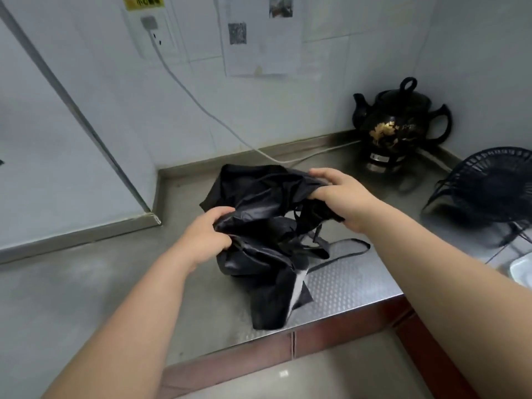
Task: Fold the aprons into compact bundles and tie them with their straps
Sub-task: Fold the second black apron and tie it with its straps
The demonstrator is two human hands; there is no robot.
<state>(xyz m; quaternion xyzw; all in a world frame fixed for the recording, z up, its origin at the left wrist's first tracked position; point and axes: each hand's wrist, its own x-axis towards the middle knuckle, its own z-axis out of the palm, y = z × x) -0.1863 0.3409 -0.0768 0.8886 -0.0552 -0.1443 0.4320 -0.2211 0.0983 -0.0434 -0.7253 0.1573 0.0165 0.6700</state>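
Crumpled apron [259, 226] bunched between left hand [207, 234] and right hand [342, 197] grips.

apron [267, 226] on counter [86, 283], kettle [400, 125] behind right, fan [486, 194] far right

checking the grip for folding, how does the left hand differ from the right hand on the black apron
The left hand grips the apron at its near left side; the right hand grips its far right side, nearer the black kettle. The left hand curls in from the side; the right hand curls over the top fold. Both hold the same crumpled apron.
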